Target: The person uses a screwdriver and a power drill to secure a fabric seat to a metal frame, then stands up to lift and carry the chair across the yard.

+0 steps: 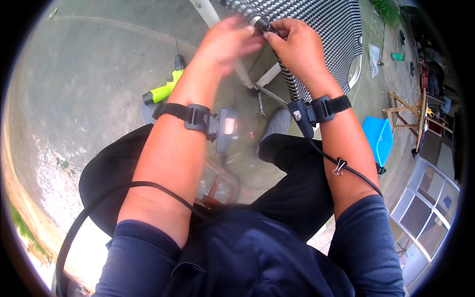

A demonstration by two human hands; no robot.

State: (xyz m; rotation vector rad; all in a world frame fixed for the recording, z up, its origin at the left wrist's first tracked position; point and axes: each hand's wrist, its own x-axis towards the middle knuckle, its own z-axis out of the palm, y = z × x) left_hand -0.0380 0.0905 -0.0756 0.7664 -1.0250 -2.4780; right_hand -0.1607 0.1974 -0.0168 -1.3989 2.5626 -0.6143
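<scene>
A black-and-white woven panel on a white metal frame stands in front of me at the top of the view. My right hand is closed at the panel's near corner, thumb and index finger pinched on its woven edge. Just left of those fingertips, a dark tube-like part with a pale band shows at the corner. My left hand is beside that part, its fingers smeared by motion. Whether it grips anything is unclear.
A lime-green cordless drill sits on the concrete floor to my left. Under the frame is a wrench, close to my shoe. Further right are a blue bin, a wooden stand and a green bottle.
</scene>
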